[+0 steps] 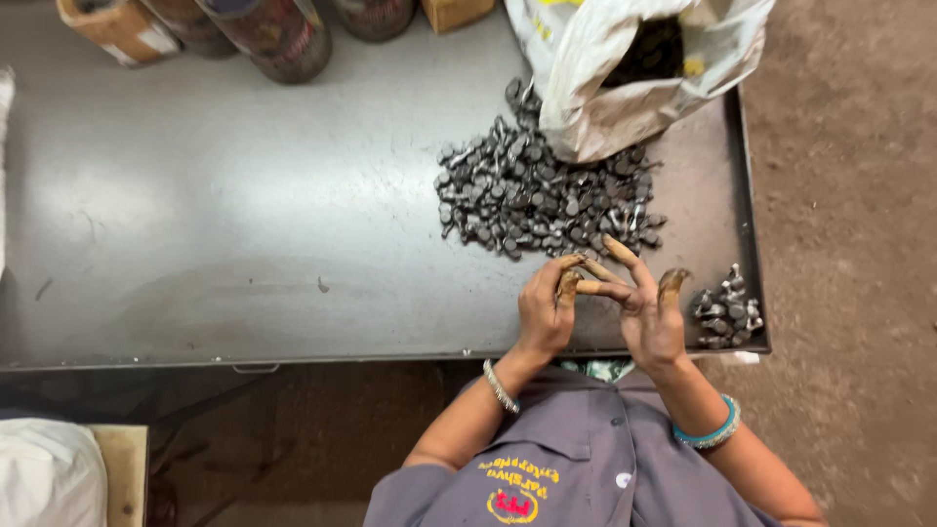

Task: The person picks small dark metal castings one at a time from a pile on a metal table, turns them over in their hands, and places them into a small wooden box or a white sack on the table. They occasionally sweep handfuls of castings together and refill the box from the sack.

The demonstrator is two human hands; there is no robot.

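My left hand and my right hand meet over the near edge of a grey metal table. The left hand's fingers are curled and touch the right hand's forefinger; any small piece between them is hidden. On the right hand the fingers are spread, with brown-stained tips. Just beyond the hands lies a large heap of small dark metal pieces. A smaller cluster of the same pieces sits right of my right hand, at the table's near right corner. Both wrists wear bangles.
A white plastic sack lies open at the back right, spilling pieces onto the heap. Round tins and a cardboard box line the far edge. A white bag sits at the lower left. Brown floor borders the table's right side.
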